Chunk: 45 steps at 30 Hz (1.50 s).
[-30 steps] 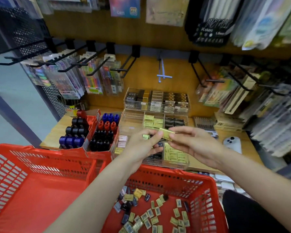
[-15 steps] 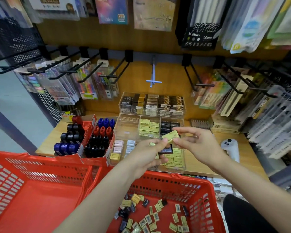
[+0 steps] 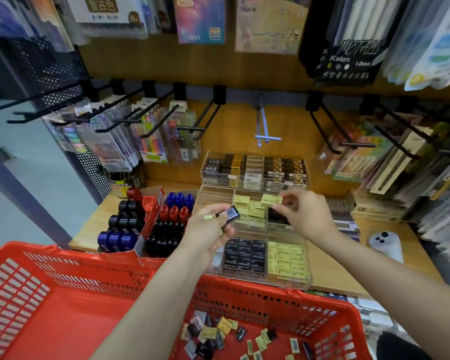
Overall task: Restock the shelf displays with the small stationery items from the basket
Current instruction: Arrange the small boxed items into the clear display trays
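Note:
My right hand pinches a small yellow eraser above the back row of the clear compartment tray, over a compartment of stacked yellow erasers. My left hand grips a small black eraser with a barcode label, plus at least one more small piece in its palm, over the tray's left side. The front row holds black erasers and yellow erasers. The red basket below holds several loose yellow, black and grey erasers.
A second red basket sits at the lower left. Red boxes of black, blue and red ink bottles stand left of the tray. A clear case of boxed items is behind it. Black peg hooks jut out above. A white phone lies right.
My right hand took the yellow eraser from my left hand and carried it back and up over the rear compartment. My left hand now shows a black eraser at its fingertips.

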Each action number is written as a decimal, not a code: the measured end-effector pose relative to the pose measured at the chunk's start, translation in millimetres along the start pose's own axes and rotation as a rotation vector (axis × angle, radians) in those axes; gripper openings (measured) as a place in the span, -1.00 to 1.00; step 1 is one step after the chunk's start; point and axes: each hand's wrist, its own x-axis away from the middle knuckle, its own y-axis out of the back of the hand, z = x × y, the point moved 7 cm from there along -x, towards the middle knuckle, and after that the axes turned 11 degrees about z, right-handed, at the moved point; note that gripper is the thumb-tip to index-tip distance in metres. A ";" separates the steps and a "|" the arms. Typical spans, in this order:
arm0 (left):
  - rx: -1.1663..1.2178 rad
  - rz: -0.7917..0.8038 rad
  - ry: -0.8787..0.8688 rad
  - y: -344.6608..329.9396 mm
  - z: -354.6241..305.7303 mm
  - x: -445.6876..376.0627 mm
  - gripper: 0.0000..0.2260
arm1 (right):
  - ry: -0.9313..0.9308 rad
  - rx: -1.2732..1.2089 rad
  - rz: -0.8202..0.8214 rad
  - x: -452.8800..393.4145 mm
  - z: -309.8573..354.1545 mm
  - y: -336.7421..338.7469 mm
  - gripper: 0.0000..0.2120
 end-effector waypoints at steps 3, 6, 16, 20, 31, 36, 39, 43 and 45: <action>-0.006 -0.038 -0.001 22.0 -5.9 -12.1 -0.73 | -0.080 0.172 0.040 -32.4 0.5 -21.4 -0.66; 0.034 -0.050 0.033 33.8 -1.6 -24.1 -0.76 | -0.144 0.338 0.086 -57.0 0.9 -40.5 -0.64; 0.035 0.017 0.075 28.6 7.6 -38.2 -0.78 | -0.183 0.410 0.056 -73.4 -1.3 -63.9 -0.59; 0.063 0.004 0.088 28.3 10.3 -33.8 -0.77 | -0.101 0.489 0.018 -72.5 2.7 -66.6 -0.71; 0.080 -0.001 0.096 27.6 9.9 -26.1 -0.77 | -0.101 0.632 0.175 -80.1 2.6 -83.0 -0.59; 0.075 0.073 0.089 15.9 6.9 -24.9 -0.81 | 0.032 0.361 0.153 -66.3 18.9 -74.1 -0.74; 0.054 0.129 0.042 6.9 1.8 -23.1 -0.80 | 0.022 -0.343 0.292 -37.3 29.5 -60.7 -0.75; -0.080 0.249 -0.039 -14.7 -3.6 -12.4 -0.78 | -0.232 -1.041 0.579 16.8 25.0 -55.4 -0.67; -0.127 0.295 -0.051 -26.7 -2.4 -5.0 -0.74 | -0.189 -1.114 0.475 29.9 16.4 -39.1 -0.76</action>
